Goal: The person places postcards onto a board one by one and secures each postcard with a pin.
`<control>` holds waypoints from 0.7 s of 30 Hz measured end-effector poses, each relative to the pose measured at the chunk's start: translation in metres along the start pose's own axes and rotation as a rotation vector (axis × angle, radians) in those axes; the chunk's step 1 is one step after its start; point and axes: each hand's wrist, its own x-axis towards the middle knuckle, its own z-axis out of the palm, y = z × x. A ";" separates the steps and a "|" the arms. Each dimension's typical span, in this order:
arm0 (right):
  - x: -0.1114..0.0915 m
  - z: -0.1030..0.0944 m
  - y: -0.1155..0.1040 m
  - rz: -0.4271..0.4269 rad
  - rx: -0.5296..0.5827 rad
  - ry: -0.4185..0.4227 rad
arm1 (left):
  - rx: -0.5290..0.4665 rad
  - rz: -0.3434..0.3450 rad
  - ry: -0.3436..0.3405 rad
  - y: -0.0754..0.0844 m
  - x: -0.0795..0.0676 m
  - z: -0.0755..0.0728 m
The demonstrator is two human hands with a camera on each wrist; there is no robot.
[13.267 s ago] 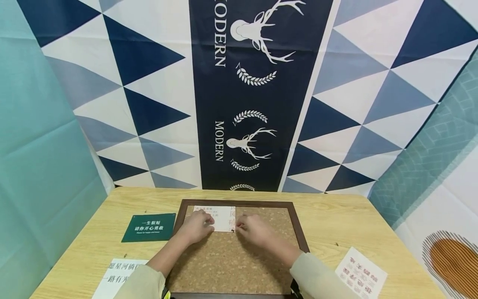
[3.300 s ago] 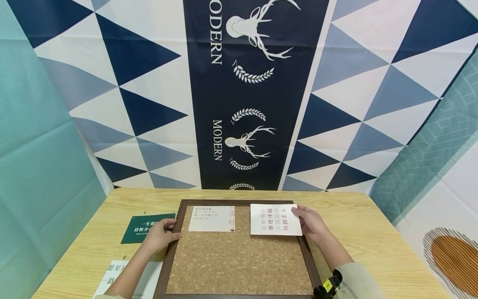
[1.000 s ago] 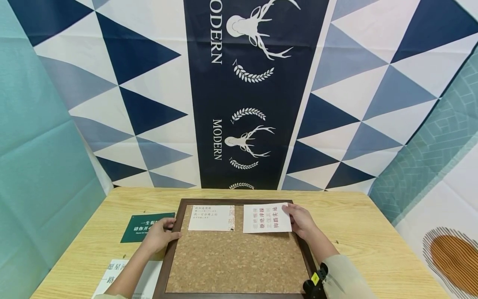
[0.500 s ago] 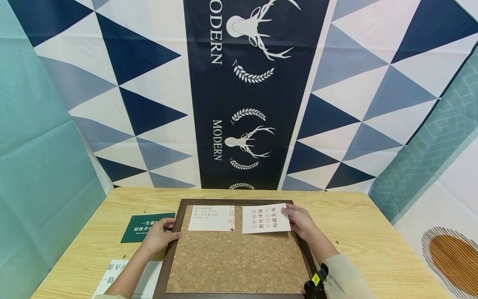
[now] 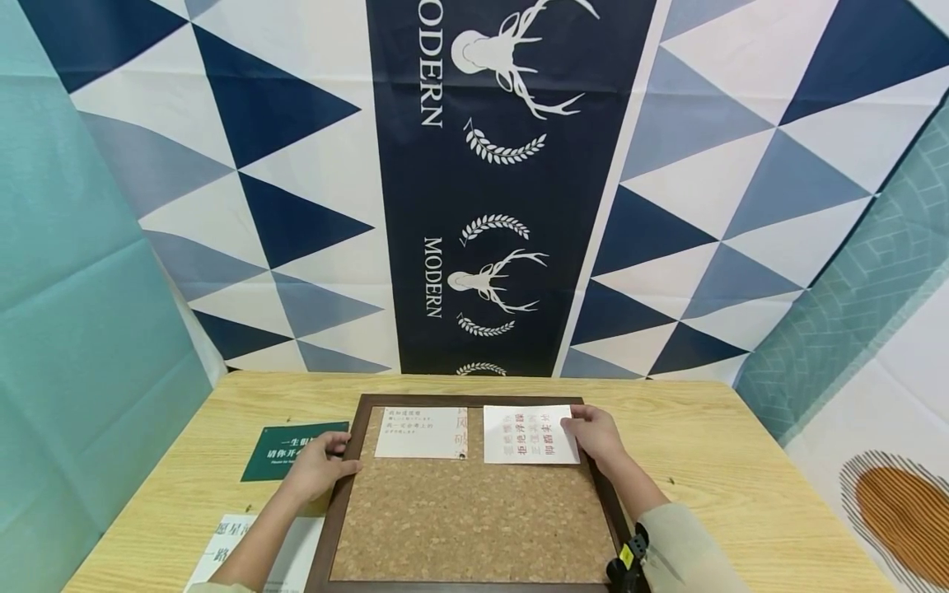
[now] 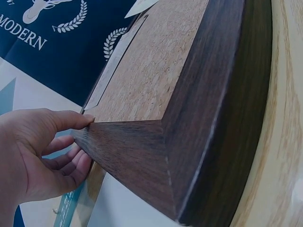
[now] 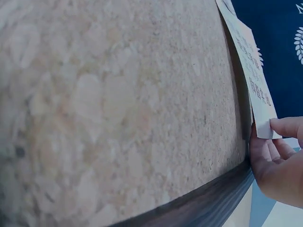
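A cork board [image 5: 474, 519] with a dark brown wooden frame lies on the table. My left hand [image 5: 319, 468] grips the frame's left side, thumb on top and the other fingers curled at the outer edge in the left wrist view. My right hand [image 5: 599, 436] pinches a white card [image 5: 530, 435] with red and grey characters by its right edge. In the right wrist view, that card [image 7: 253, 80] is tilted, with a gap between it and the cork at its held end. Another white card [image 5: 421, 432] with a red right border lies flat on the cork's upper left.
Left of the board, a dark green card [image 5: 278, 451] lies partly behind my left hand. A larger white card [image 5: 230, 539] with black characters is nearer, partly covered by my left forearm. The wooden table [image 5: 712, 461] ends at a patterned cloth [image 5: 319, 181] behind.
Earlier both hands were at the upper-left card; the red-character card lay right of the board. My left hand now holds the frame; my right has carried that card over the upper-right cork.
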 end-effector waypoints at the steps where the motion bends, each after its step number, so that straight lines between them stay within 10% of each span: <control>1: 0.000 0.000 0.000 -0.006 -0.022 0.005 | -0.002 0.001 0.000 0.000 0.000 0.000; 21: -0.005 0.006 -0.010 -0.145 -0.391 0.136 | -0.003 0.003 0.012 0.002 -0.001 0.000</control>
